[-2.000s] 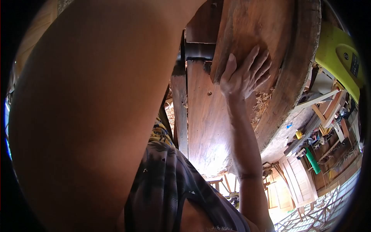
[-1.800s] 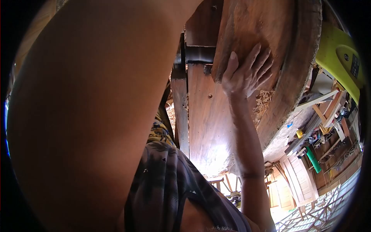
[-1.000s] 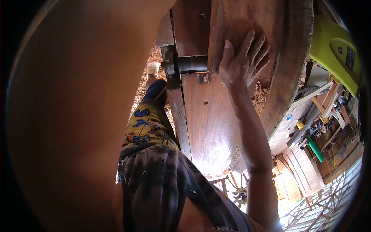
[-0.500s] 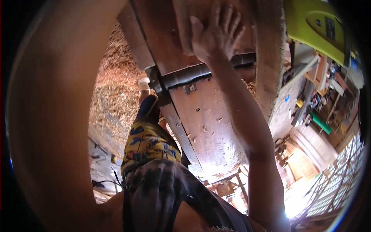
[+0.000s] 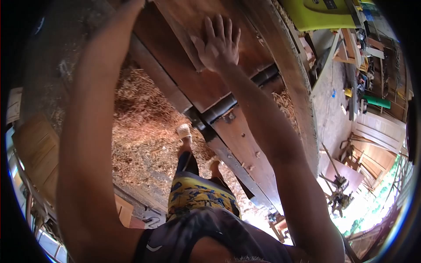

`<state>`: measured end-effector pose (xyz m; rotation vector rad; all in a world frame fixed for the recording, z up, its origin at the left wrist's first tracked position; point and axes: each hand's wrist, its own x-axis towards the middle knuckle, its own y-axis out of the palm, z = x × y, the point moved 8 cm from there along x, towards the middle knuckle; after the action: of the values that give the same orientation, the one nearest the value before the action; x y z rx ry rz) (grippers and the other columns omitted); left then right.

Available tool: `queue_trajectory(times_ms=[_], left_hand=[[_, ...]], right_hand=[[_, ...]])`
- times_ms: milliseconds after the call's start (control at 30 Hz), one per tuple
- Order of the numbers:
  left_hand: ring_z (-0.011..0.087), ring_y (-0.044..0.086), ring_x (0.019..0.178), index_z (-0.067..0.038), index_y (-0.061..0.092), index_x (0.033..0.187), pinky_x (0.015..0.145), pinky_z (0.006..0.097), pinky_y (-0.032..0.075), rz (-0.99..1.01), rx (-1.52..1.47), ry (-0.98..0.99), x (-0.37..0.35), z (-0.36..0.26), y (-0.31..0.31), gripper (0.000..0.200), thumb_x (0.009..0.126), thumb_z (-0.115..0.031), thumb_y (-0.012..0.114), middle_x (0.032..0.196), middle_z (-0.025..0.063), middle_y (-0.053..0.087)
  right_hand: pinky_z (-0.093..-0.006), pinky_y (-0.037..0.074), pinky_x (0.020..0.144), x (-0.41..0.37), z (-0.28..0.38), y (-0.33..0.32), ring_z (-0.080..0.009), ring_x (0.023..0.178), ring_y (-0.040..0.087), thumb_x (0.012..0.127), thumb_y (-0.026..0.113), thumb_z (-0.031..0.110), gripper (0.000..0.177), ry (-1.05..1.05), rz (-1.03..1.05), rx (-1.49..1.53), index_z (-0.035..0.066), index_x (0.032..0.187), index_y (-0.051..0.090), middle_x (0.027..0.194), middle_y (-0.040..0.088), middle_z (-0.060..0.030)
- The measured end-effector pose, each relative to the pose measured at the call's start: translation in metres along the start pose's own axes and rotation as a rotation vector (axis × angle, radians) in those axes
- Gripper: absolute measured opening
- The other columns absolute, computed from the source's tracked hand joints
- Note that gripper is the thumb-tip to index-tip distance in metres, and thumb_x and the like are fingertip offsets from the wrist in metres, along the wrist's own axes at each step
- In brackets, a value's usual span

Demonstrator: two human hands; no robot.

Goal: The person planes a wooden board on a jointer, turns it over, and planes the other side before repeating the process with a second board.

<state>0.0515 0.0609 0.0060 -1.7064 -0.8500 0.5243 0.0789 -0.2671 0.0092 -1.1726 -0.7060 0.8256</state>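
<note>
I have the right hand (image 5: 218, 51) palm down on the brown board (image 5: 252, 50), fingers spread and gripping nothing. The board lies on the wooden surface (image 5: 237, 131), its near end just beyond the dark bar (image 5: 221, 108) and beside the long beam (image 5: 291, 79). My left arm (image 5: 90, 118) reaches past the top edge, so I can't tell how that hand stands. Loose shavings (image 5: 140, 149) cover the floor near my feet, which suggests recent cutting.

1. Board (image 5: 188, 22): wd, smooth, slight sheen.
2. Roller (image 5: 221, 108): dk, glossy, metal-lkg.
3. Curved beam (image 5: 298, 83): wd, rough edge.
4. Shavings (image 5: 144, 149): wd, matt, rough.
5. Yel-grn casing (image 5: 302, 15): smooth, plastic-lkg.
6. Shorts (image 5: 201, 193): printed cloth, matt.
</note>
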Motion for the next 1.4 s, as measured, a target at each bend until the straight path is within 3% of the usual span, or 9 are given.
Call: queue_trajectory(times_ms=[100,133,433,533,667,767,833,1033,1400], left_hand=[[0.0391,0.016,0.158,-0.002,0.033,0.159,0.129,0.0510,0.013,0.135,-0.040,0.016,-0.072,-0.008,-0.026,0.069,0.106,-0.045,0.042,0.170,0.0214,0.020],[0.0395,0.028,0.153,-0.009,0.035,0.160,0.125,0.0466,0.027,-0.181,0.040,0.321,-0.060,0.043,0.027,0.089,0.094,-0.063,0.061,0.167,0.0221,0.028],[0.0367,0.059,0.129,0.011,0.055,0.140,0.109,0.0418,0.043,0.441,-0.861,-0.527,-0.312,0.183,-0.028,0.094,0.089,-0.067,0.068,0.139,0.0271,0.061],[0.0359,0.062,0.125,0.010,0.062,0.133,0.106,0.0407,0.045,0.543,-0.679,-0.653,-0.340,0.206,-0.042,0.094,0.086,-0.071,0.068,0.133,0.0253,0.066],[0.0354,0.065,0.120,0.010,0.066,0.128,0.101,0.0416,0.049,0.434,-0.741,-0.573,-0.368,0.185,-0.043,0.100,0.083,-0.079,0.066,0.126,0.0253,0.069],[0.0336,0.071,0.104,0.010,0.070,0.118,0.087,0.0405,0.055,0.347,-0.554,-0.572,-0.396,0.126,-0.069,0.097,0.083,-0.080,0.064,0.111,0.0250,0.074],[0.0326,0.074,0.090,0.012,0.072,0.110,0.075,0.0381,0.057,0.483,-0.449,-0.550,-0.420,0.088,-0.065,0.093,0.084,-0.077,0.065,0.100,0.0237,0.076],[0.0298,0.076,0.092,0.015,0.070,0.103,0.077,0.0378,0.059,0.389,-0.985,-0.527,-0.505,-0.068,-0.059,0.058,0.084,-0.039,0.083,0.098,0.0235,0.076],[0.0123,0.067,0.063,0.002,0.060,0.117,0.059,0.0242,0.057,0.920,-1.443,-0.683,-0.677,-0.256,-0.041,0.041,0.095,-0.029,0.076,0.095,0.0090,0.073]], right_hand=[[-0.0573,-0.003,0.128,-0.024,0.049,0.006,-0.0395,0.159,0.002,0.100,0.033,0.071,0.088,0.087,0.043,-0.056,0.013,0.165,0.022,0.173,0.011,-0.0168],[-0.0573,-0.003,0.128,-0.034,0.072,0.002,-0.0395,0.159,0.002,0.100,0.033,0.071,0.088,0.079,0.030,-0.035,0.013,0.165,0.022,0.173,0.011,-0.0168],[-0.0557,0.002,0.129,-0.119,0.251,0.044,-0.0403,0.159,-0.001,0.093,0.031,0.085,0.103,-0.479,0.502,0.369,0.010,0.163,0.028,0.170,0.018,-0.0204],[-0.0562,0.026,0.124,-0.143,0.273,0.034,-0.0422,0.153,0.027,0.096,0.048,0.074,0.088,-0.546,0.283,0.570,0.007,0.153,0.047,0.160,0.041,-0.0230],[-0.0493,0.057,0.087,-0.204,0.233,0.005,-0.0332,0.112,0.067,0.098,0.068,0.039,0.050,0.166,0.607,0.990,-0.002,0.127,0.068,0.131,0.067,-0.0178],[-0.0496,0.052,0.098,-0.282,0.218,0.028,-0.0351,0.125,0.060,0.100,0.064,0.042,0.058,0.560,1.073,1.174,0.000,0.141,0.057,0.142,0.059,-0.0230],[-0.0507,0.045,0.108,-0.317,0.213,0.040,-0.0352,0.135,0.051,0.100,0.063,0.050,0.075,1.096,0.886,1.802,0.005,0.155,0.039,0.152,0.048,-0.0249],[-0.0557,0.045,0.110,-0.333,0.117,0.010,-0.0321,0.132,0.055,0.101,0.052,0.064,0.072,1.432,0.212,2.367,0.008,0.145,0.046,0.143,0.054,-0.0150],[-0.0465,0.057,0.098,-0.562,-0.088,-0.059,-0.0314,0.120,0.065,0.097,0.044,0.077,0.082,1.512,0.433,1.970,0.009,0.143,0.054,0.134,0.063,-0.0184]])
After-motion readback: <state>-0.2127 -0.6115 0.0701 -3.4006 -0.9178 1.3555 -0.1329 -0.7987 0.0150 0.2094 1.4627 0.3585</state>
